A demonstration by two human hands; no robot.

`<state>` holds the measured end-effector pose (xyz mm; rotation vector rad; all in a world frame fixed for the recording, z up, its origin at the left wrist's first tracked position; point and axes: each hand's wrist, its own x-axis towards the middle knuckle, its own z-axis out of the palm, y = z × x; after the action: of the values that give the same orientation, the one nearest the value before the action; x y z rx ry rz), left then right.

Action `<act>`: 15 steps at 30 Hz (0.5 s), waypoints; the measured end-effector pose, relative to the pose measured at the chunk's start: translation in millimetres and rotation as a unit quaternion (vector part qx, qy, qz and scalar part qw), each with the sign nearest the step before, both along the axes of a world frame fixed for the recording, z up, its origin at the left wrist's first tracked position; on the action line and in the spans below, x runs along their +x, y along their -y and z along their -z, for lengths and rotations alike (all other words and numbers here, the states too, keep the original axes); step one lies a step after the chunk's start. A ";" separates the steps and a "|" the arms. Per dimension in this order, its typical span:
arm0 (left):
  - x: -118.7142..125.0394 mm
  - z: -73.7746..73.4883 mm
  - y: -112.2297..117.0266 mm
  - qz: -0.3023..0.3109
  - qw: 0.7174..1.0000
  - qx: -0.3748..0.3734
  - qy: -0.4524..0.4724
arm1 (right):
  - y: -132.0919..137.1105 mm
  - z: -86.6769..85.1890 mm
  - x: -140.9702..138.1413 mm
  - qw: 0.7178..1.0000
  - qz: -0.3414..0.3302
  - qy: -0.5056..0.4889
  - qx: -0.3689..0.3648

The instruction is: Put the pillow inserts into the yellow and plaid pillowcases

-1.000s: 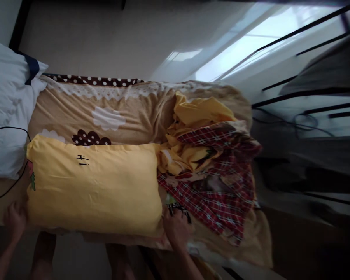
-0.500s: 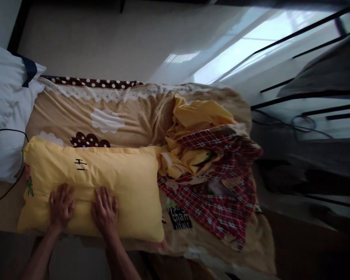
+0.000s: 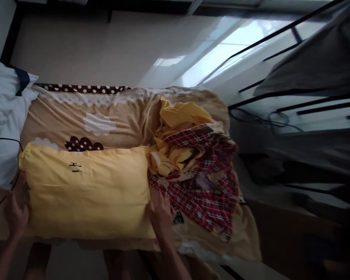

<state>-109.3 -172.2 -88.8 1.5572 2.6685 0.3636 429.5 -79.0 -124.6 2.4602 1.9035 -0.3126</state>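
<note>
While the left hand point(image 3: 16, 214) is at the left side of the yellow pillow point(image 3: 90, 198), the right hand point(image 3: 161, 216) is placed against its right edge. Both hands are open, fingers extended rather than curled; whether the left one touches the fabric cannot be determined. The pillow lies flat along the near side of a bed, on a tan blanket point(image 3: 128, 128), with "Hi!" lettering near its far edge. Beyond it, the blanket shows a pale cloud shape point(image 3: 99, 123) and a brown dotted cloud point(image 3: 83, 144). Just right of the pillow, crumpled yellow cloth point(image 3: 189, 112) lies partly under and among a red plaid cloth point(image 3: 212, 198). White bedding point(image 3: 2, 116) with a navy band point(image 3: 22, 81) is at the left end, a black cable point(image 3: 4, 138) crossing it. Farther out are a pale floor point(image 3: 84, 50) with reflected light and, at right, grey fabric point(image 3: 317, 62) among black rails point(image 3: 332, 107).
</note>
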 end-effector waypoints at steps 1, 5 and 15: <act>16.4 -7.3 -13.6 0.019 0.998 0.059 -0.004 | -6.6 -9.1 -24.4 0.998 0.003 -0.035 0.056; 120.3 -15.9 -85.0 0.246 0.965 0.070 0.061 | -23.9 -30.0 -164.0 0.953 -0.201 -0.199 0.111; 51.3 25.8 -98.3 0.071 0.990 -0.121 0.002 | -78.0 1.8 -85.0 0.989 -0.098 -0.075 -0.076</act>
<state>-58.0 -73.9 -114.6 1.6535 2.4673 0.0362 344.6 -1.0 -126.4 2.1894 2.0708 -0.6275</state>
